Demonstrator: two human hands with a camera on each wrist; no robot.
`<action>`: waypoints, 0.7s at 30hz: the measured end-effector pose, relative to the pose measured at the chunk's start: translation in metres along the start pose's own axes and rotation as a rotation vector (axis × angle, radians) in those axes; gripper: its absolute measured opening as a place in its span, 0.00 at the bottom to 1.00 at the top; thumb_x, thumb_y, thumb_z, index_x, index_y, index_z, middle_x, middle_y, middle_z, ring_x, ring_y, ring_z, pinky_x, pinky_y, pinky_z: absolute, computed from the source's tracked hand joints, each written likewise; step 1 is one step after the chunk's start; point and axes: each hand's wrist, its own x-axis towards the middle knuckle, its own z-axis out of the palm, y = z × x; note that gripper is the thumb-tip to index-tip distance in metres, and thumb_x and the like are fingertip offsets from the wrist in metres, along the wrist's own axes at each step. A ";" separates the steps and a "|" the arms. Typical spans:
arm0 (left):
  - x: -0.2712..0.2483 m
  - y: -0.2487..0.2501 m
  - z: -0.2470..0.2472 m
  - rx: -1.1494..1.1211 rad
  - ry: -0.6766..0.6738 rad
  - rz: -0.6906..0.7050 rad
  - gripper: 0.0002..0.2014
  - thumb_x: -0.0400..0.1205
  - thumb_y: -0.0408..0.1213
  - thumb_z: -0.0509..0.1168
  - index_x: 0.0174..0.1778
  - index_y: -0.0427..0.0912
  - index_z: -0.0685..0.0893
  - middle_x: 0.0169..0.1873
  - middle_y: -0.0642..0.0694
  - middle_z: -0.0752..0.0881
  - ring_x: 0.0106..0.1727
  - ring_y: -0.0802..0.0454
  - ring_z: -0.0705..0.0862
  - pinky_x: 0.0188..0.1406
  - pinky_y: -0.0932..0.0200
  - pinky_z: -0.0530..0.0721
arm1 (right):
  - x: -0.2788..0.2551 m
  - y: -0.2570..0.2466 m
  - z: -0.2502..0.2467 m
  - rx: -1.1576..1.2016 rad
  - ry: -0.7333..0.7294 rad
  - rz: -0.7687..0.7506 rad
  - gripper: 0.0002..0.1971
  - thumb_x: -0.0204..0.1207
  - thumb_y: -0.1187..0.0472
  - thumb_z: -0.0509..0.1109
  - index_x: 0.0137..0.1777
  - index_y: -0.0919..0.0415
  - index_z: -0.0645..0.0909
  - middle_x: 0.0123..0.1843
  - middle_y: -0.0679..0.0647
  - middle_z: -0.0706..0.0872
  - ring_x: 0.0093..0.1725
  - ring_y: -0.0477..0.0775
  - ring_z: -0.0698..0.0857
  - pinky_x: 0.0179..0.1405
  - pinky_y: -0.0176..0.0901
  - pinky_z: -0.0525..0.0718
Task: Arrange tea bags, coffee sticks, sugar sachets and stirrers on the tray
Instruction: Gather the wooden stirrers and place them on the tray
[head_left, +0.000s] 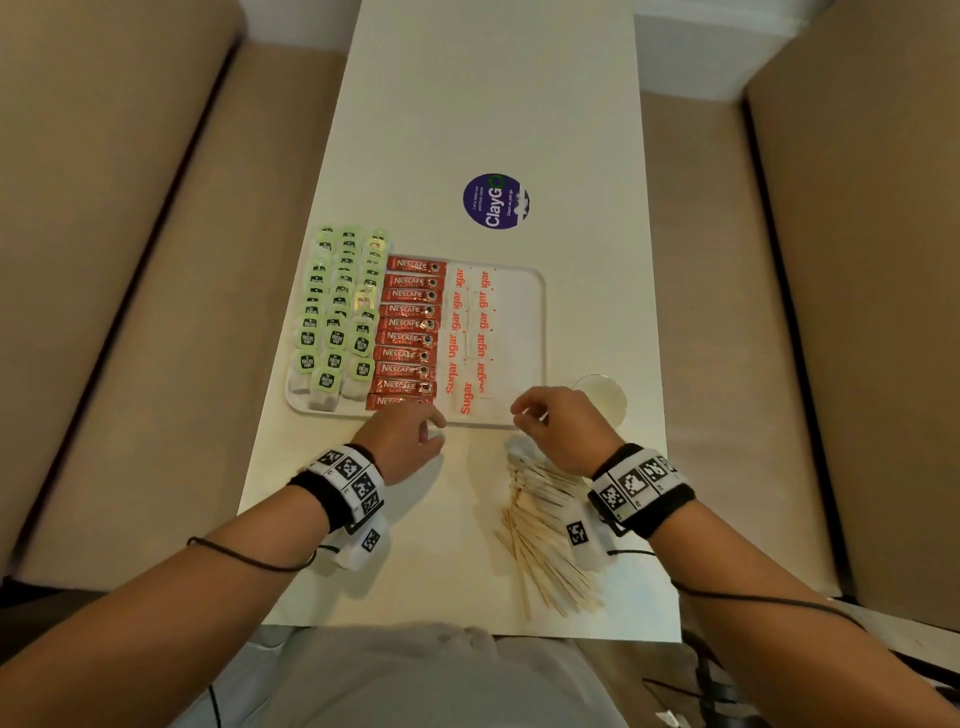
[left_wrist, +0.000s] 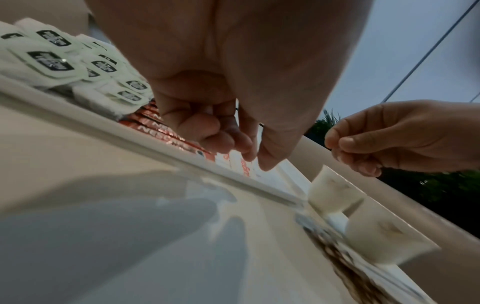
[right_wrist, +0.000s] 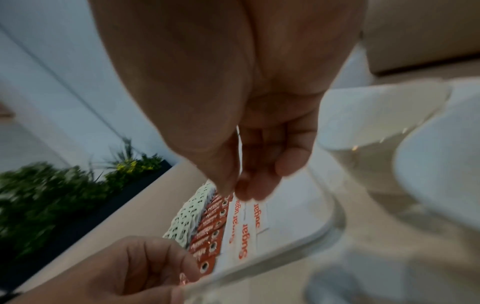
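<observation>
on tray (head_left: 537, 322): tea bags (head_left: 335, 322), coffee sticks (head_left: 410, 338), sugar sachets (head_left: 470, 332). left hand (head_left: 405, 441) loosely curled at near rim, holding nothing visible. right hand (head_left: 561, 426) pinching a thin pale strip (right_wrist: 239, 148), sachet or stirrer unclear. stirrers (head_left: 545, 530) off-tray beneath the wrist, easily scattered; glass (head_left: 602, 397) close enough to knock.

Red coffee sticks (head_left: 410, 325), white tray (head_left: 522, 312)

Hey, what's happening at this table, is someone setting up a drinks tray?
A person is filling a tray with hot-drink supplies. Tea bags lie in rows on its left, coffee sticks beside them, then two columns of sugar sachets. The right hand, at the near rim, pinches a thin white strip, perhaps another sachet; the left hand is curled beside it. The wooden stirrers lie heaped on the table, not yet on the tray.
</observation>
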 end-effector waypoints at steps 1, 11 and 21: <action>-0.006 0.000 0.006 0.006 -0.023 0.007 0.07 0.81 0.45 0.70 0.54 0.53 0.85 0.37 0.55 0.83 0.38 0.60 0.80 0.40 0.57 0.79 | -0.009 0.002 -0.002 -0.046 -0.050 -0.014 0.08 0.84 0.56 0.70 0.59 0.53 0.87 0.47 0.46 0.88 0.46 0.45 0.85 0.51 0.40 0.81; -0.029 0.030 0.065 0.330 -0.190 0.194 0.46 0.72 0.56 0.77 0.83 0.50 0.64 0.75 0.47 0.69 0.74 0.46 0.70 0.73 0.48 0.74 | -0.076 0.026 0.018 -0.446 -0.171 -0.072 0.19 0.84 0.47 0.69 0.69 0.54 0.84 0.63 0.51 0.89 0.60 0.54 0.88 0.60 0.50 0.85; -0.033 0.058 0.100 0.476 -0.208 0.173 0.68 0.64 0.63 0.80 0.87 0.45 0.40 0.87 0.41 0.42 0.87 0.37 0.44 0.86 0.39 0.52 | -0.105 0.045 0.044 -0.321 -0.180 -0.219 0.35 0.84 0.50 0.71 0.86 0.60 0.64 0.86 0.56 0.67 0.81 0.58 0.72 0.77 0.46 0.73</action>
